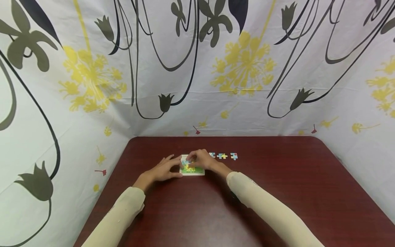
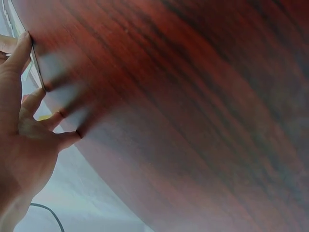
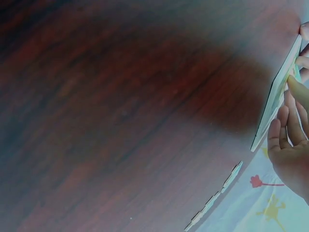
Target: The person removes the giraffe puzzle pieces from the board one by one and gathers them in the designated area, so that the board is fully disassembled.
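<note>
A small jigsaw puzzle in a white-edged tray [image 1: 192,174] lies on the table, its picture green, yellow and light blue. My left hand [image 1: 165,168] is at the tray's left side, fingers spread. In the left wrist view the left hand [image 2: 31,116] touches the tray's edge and the tabletop with its fingertips. Over the puzzle, my right hand [image 1: 202,160] has thumb and index finger bent toward each other at a puzzle piece, mostly hidden by the fingers. From the right wrist view, the right hand [image 3: 292,130] has its thumb down at the puzzle's surface and its other fingers curled.
Right of the tray, loose jigsaw pieces lie in a row: one partly behind the right hand, a blue-and-yellow piece [image 1: 222,156], and a blue piece with red [image 1: 234,156]. The dark red wooden table [image 1: 277,178] meets a patterned cloth [image 1: 197,85] behind it.
</note>
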`<move>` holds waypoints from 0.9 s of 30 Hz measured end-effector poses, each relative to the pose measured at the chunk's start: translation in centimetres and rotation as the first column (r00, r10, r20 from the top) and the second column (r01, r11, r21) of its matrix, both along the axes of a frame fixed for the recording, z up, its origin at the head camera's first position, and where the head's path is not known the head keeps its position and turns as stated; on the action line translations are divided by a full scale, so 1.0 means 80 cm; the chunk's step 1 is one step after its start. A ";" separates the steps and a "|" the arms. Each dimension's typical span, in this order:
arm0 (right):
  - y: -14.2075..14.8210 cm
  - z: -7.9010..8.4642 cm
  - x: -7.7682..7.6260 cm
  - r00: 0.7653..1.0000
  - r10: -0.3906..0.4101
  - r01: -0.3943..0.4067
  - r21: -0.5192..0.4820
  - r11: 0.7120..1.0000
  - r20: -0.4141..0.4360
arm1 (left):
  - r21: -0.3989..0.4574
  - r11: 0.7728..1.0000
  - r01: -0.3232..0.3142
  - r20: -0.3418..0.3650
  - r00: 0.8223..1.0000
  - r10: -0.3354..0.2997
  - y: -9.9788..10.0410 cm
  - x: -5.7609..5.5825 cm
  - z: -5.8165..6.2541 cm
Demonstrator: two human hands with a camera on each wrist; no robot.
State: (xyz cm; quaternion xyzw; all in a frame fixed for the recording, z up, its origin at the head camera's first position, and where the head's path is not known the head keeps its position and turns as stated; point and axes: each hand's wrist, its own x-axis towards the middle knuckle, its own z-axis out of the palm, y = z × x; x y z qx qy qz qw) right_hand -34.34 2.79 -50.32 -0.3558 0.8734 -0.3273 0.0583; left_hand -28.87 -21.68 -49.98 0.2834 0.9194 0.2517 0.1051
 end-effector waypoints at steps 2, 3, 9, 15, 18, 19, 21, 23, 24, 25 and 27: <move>0.001 0.000 0.001 1.000 0.003 -0.003 -0.012 1.000 0.012 | -0.006 1.000 -0.003 0.005 1.000 0.003 0.001 -0.001 0.000; 0.001 0.001 0.002 1.000 0.002 -0.002 -0.016 1.000 0.012 | -0.011 1.000 -0.003 0.007 1.000 0.004 0.001 -0.001 -0.001; 0.005 0.002 0.005 1.000 0.025 -0.024 -0.076 0.997 0.011 | -0.020 1.000 -0.006 0.006 1.000 0.007 0.002 -0.001 -0.001; 0.010 0.006 0.005 0.999 0.027 -0.024 -0.128 0.992 0.026 | -0.016 1.000 -0.005 0.005 1.000 0.005 0.003 0.000 0.000; 0.014 0.010 0.004 1.000 0.004 -0.001 -0.132 0.991 0.019 | -0.012 1.000 -0.010 0.009 1.000 0.010 0.004 0.001 0.002; 0.017 0.011 0.004 1.000 -0.003 0.005 -0.132 0.991 0.016 | -0.011 1.000 -0.012 0.011 1.000 0.012 0.004 0.001 0.002; 0.022 0.015 0.004 1.000 -0.009 0.011 -0.138 0.990 0.011 | -0.011 1.000 -0.017 0.013 1.000 0.017 0.005 0.002 0.002; 0.028 0.019 0.005 1.000 -0.012 0.013 -0.137 0.990 0.005 | -0.014 1.000 -0.019 0.015 1.000 0.020 0.005 0.003 0.003; 0.032 0.022 0.005 1.000 -0.013 0.014 -0.138 0.990 0.006 | -0.014 1.000 -0.021 0.014 1.000 0.021 0.005 0.003 0.003; 0.036 0.023 0.005 1.000 -0.015 0.015 -0.135 0.991 0.004 | -0.014 1.000 -0.022 0.012 1.000 0.022 0.005 0.003 0.003; 0.045 0.025 0.004 1.000 -0.022 0.023 -0.134 0.991 0.007 | -0.012 1.000 -0.025 0.012 1.000 0.025 0.005 0.003 0.003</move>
